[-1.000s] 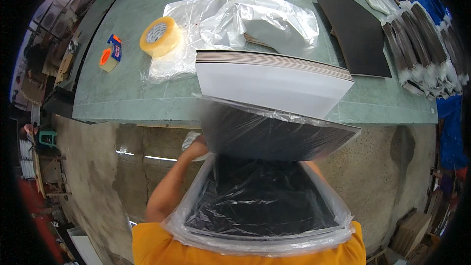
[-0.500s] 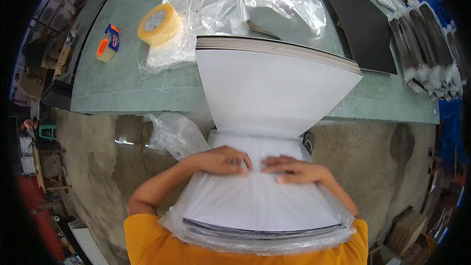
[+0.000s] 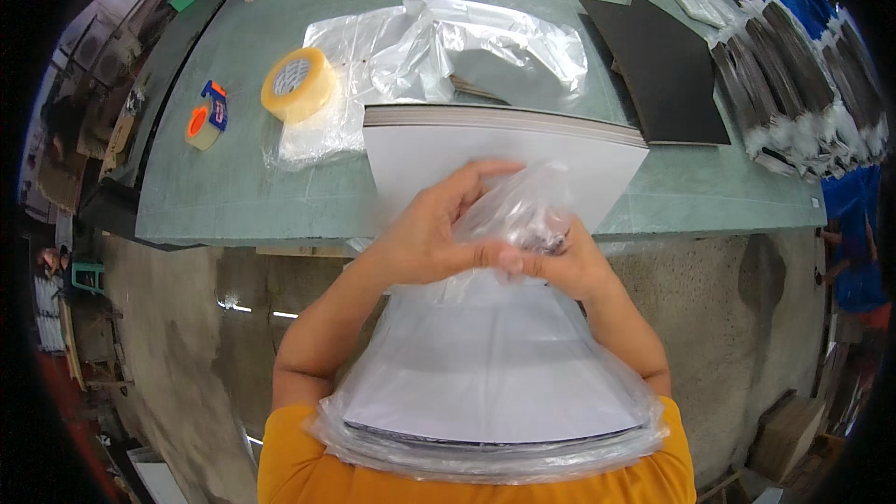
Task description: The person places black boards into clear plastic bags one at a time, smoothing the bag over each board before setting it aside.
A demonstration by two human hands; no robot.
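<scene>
A clear plastic bag (image 3: 499,355) encloses a stack of white-topped sheets with dark edges, which rests against my body. Its loose end is bunched up between my hands. My left hand (image 3: 425,235) curls around the bunched film from the left, with its thumb pointing inward. My right hand (image 3: 577,266) grips the same bunch from the right, its fingers partly hidden by the film. The two thumbs meet in front of the gathered plastic. Just beyond them, a thick stack of white boards (image 3: 401,154) leans at the edge of the green table (image 3: 224,196).
On the table lie a large roll of clear tape (image 3: 301,86), a small tape dispenser (image 3: 207,117) and crumpled plastic film (image 3: 411,47). Dark boards (image 3: 667,70) lie to the right, beside several wrapped dark bundles (image 3: 779,84). Brown cartons (image 3: 784,439) stand on the floor at lower right.
Both hands have risen from lying over the bag's top and moved away from my body, now bunching the film between them. The view has shifted slightly.
</scene>
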